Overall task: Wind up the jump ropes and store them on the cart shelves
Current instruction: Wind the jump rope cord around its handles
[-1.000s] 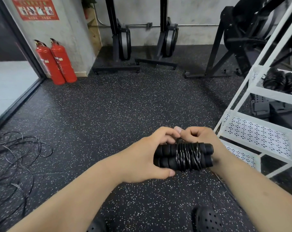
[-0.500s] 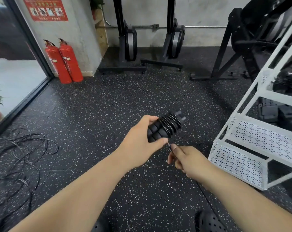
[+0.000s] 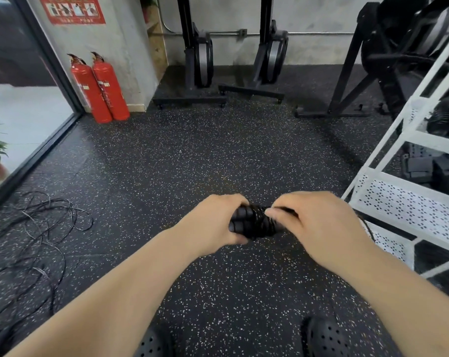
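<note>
Right now you grip the black ribbed jump-rope handles (image 3: 237,224), thin black cord (image 3: 260,222) wound round them, low in the near centre. Your left hand (image 3: 213,225) curls round their left end, and your right hand (image 3: 318,225) pinches the wrap between thumb and fingers. Winding looks nearly done. Next, secure the tail, then reach right to the white perforated metal cart shelf (image 3: 411,202).

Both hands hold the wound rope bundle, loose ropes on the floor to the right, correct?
No: head view shows the loose ropes on the floor to the left. Left hand and right hand do hold the wound rope bundle.
</note>
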